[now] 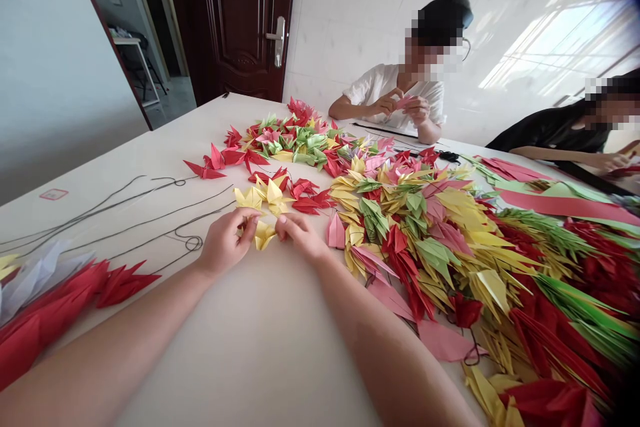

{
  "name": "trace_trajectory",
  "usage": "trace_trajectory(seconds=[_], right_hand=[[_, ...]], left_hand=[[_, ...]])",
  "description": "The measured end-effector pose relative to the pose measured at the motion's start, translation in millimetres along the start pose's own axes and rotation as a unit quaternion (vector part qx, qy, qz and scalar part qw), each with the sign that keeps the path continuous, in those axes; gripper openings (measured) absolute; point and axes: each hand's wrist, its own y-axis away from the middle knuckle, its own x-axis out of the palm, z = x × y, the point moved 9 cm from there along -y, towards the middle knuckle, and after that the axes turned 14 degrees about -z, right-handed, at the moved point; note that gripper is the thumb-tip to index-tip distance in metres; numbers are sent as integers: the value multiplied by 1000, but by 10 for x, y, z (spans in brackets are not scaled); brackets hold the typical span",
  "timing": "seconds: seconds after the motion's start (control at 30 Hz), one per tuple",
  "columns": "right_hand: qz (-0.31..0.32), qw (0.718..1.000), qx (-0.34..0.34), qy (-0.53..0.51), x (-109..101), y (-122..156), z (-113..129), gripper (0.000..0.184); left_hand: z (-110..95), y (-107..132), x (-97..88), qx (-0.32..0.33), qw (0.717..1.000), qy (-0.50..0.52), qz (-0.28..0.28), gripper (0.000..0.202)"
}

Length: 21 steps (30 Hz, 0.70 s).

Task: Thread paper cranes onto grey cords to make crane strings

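Between my two hands is a small yellow folded-paper crane (264,236), just above the white table (220,360). My left hand (227,240) is closed, thumb against the fingers, gripping the crane's left side. On the other side my right hand (303,235) pinches its right edge between thumb and fingertips. Directly beyond my fingertips stand more yellow cranes (274,195). Red paper cranes (311,197) lie to their right. Dark strings (187,240) stretch across the table to the left of my left hand.
A large heap of colored folded paper (395,213) covers the table's right and far parts. Red and white folded pieces (60,307) lie at the left edge. One person in white (385,97) sits opposite, handling pink paper; another in black (555,130) sits farther right.
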Motion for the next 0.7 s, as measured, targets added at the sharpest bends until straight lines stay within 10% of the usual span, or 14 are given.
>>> trace_trajectory(seconds=[0.33, 0.7], right_hand=[[35, 999, 5, 25, 62, 18, -13, 38], [24, 998, 18, 47, 60, 25, -52, 40]], left_hand=[[56, 18, 91, -38, 998, 9, 50, 14], [28, 176, 370, -73, 968, 59, 234, 14]])
